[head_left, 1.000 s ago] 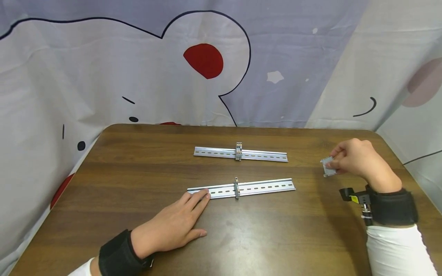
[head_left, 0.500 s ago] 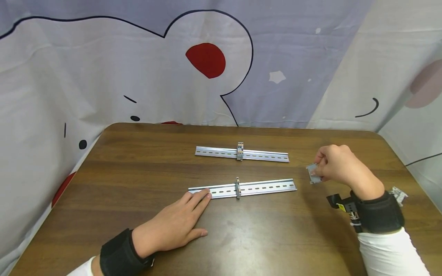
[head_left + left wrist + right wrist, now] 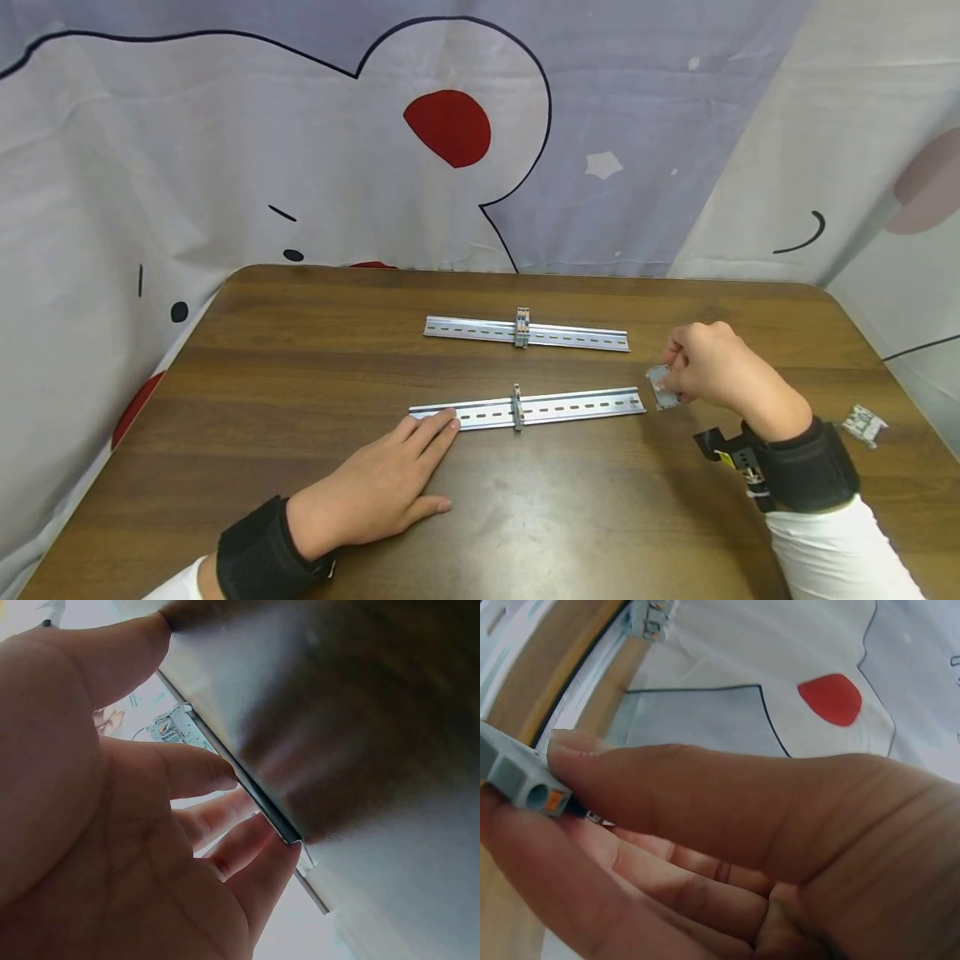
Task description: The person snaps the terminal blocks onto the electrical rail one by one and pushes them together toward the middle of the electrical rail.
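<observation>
My left hand (image 3: 382, 483) rests with straightened fingers on the left end of the nearer slotted DIN rail (image 3: 577, 406). In the left wrist view its fingertips touch the edge of that rail (image 3: 240, 772). A single thin terminal block (image 3: 517, 408) stands clipped on this rail near its middle. Off the rail's right end, my right hand (image 3: 712, 367) pinches a flat grey terminal block (image 3: 662, 387) between thumb and fingers. The right wrist view shows that block (image 3: 525, 776) with a round hole and an orange tab on its end.
Behind lies a second DIN rail (image 3: 468, 328), carrying a small group of terminal blocks (image 3: 522, 327). Loose grey parts (image 3: 864, 425) lie at the right, beyond the right wrist. A patterned curtain (image 3: 300, 150) hangs along the back of the wooden table (image 3: 300, 367).
My right hand has moved left and slightly nearer with the grey terminal block, towards the near rail's right end. The loose parts at right have come into view. My left hand stays put.
</observation>
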`<state>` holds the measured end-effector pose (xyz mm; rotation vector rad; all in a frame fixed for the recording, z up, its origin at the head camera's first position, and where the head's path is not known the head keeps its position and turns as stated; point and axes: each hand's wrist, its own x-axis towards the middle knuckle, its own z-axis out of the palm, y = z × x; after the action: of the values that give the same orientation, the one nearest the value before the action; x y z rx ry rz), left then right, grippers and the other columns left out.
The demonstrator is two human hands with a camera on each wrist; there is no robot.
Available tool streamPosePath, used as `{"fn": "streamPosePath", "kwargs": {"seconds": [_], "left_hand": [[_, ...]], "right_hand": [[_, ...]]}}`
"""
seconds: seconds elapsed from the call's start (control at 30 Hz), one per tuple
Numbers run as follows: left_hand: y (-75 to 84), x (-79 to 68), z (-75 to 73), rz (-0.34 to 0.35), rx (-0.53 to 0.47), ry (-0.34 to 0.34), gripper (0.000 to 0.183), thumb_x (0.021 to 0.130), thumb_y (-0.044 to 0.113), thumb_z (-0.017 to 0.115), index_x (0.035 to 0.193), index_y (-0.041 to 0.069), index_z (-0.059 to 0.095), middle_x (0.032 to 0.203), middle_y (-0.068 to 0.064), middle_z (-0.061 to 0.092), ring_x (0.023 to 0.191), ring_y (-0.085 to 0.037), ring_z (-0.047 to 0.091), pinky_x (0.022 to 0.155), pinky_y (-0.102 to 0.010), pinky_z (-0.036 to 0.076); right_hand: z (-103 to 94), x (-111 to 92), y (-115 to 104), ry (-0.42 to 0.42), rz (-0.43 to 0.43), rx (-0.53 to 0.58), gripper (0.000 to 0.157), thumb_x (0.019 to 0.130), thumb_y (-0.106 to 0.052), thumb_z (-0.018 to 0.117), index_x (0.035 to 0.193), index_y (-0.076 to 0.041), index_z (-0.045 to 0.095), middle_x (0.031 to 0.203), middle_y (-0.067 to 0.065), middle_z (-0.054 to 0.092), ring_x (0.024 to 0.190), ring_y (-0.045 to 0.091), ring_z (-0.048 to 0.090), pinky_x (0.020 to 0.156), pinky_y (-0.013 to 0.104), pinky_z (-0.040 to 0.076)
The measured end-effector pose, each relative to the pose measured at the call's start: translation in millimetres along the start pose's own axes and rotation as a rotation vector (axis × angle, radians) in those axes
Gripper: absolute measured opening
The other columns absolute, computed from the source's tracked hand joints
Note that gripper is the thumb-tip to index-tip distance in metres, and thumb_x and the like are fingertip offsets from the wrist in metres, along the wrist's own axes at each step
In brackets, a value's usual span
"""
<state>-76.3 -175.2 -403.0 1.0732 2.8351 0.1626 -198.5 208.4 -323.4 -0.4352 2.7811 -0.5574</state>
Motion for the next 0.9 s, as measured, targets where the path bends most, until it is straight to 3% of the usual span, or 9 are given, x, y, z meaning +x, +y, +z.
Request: {"fn": "streamPosePath", "kwargs": {"seconds": [0.23, 0.4, 0.9], "left_hand": [[0.2, 0.5, -0.1, 0.000, 0.002, -0.005, 0.077, 0.098, 0.053, 0.050, 0.152, 0.001, 0.030, 0.157, -0.014, 0.028, 0.129, -0.026, 0.039, 0.103, -0.039, 0.040], [1.0, 0.9, -1.3, -0.006, -0.009, -0.018, 0.077, 0.098, 0.052, 0.050, 0.152, 0.002, 0.030, 0.158, -0.014, 0.027, 0.130, -0.026, 0.038, 0.103, -0.039, 0.040], [-2.7, 2.1, 1.7, -0.020, -0.025, -0.048, 0.079, 0.098, 0.055, 0.048, 0.153, 0.004, 0.027, 0.159, -0.012, 0.024, 0.131, -0.026, 0.036, 0.103, -0.039, 0.040]], "right_hand": [[11.6, 7.9, -4.3, -0.053, -0.007, -0.074, 0.024, 0.076, -0.011, 0.081, 0.088, 0.000, 0.063, 0.063, -0.004, 0.065, 0.054, 0.011, 0.062, 0.063, 0.036, 0.051], [17.5, 10.2, -5.5, -0.059, 0.002, -0.077, 0.022, 0.076, -0.011, 0.081, 0.084, -0.002, 0.062, 0.062, -0.002, 0.063, 0.053, 0.011, 0.061, 0.058, 0.032, 0.048], [24.7, 14.8, -10.9, -0.005, -0.004, -0.109, 0.016, 0.077, -0.008, 0.077, 0.085, 0.001, 0.067, 0.057, -0.003, 0.061, 0.049, 0.010, 0.058, 0.057, 0.032, 0.048]]}}
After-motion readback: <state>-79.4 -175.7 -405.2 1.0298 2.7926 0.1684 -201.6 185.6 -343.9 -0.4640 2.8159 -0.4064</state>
